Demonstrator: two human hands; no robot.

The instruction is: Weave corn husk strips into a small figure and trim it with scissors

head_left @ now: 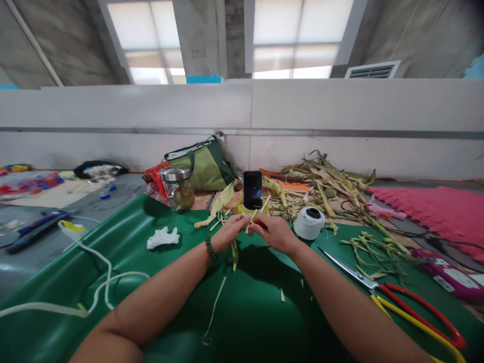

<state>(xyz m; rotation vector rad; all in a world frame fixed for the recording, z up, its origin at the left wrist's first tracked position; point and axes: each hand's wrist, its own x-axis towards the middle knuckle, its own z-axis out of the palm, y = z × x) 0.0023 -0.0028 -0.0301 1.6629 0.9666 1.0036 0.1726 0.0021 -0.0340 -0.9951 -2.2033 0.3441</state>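
Note:
In the head view, my left hand [229, 231] and my right hand [279, 233] meet over the green mat. Both are closed in a pinch on thin, pale strips of corn husk [254, 216], which poke up between the fingertips. A longer husk piece [235, 256] hangs below my left hand. Just left of it lie a yellowish husk leaf [218, 205] and several narrow strips. A roll of white thread [309, 224] stands beside my right hand. Behind the fingers, a phone [253, 189] is propped upright.
Scissors [372, 286] with red and yellow handles lie at the right, below knotted husk bits [365, 249]. Dry husks [325, 181] pile up at the back. A lidded glass jar [177, 189], green bag [207, 164], white tissue [163, 238] and white cable [104, 264] occupy the left.

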